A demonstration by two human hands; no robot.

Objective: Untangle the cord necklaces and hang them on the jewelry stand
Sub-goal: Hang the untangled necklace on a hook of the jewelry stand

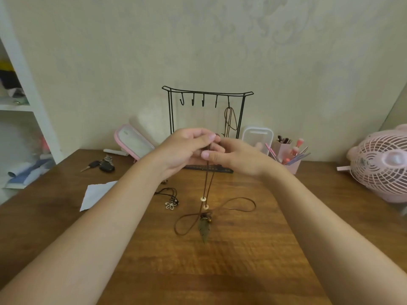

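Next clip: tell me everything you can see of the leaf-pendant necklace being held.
The leaf-pendant necklace is thin brown cord. Two strands drop near-vertically from the left hand and right hand, both pinching its top. Lower down sit two pale ring beads, then a bronze-looking metal leaf pointing down. Brown cord loops lie on the wooden table either side of the leaf; whether they are its own is unclear.
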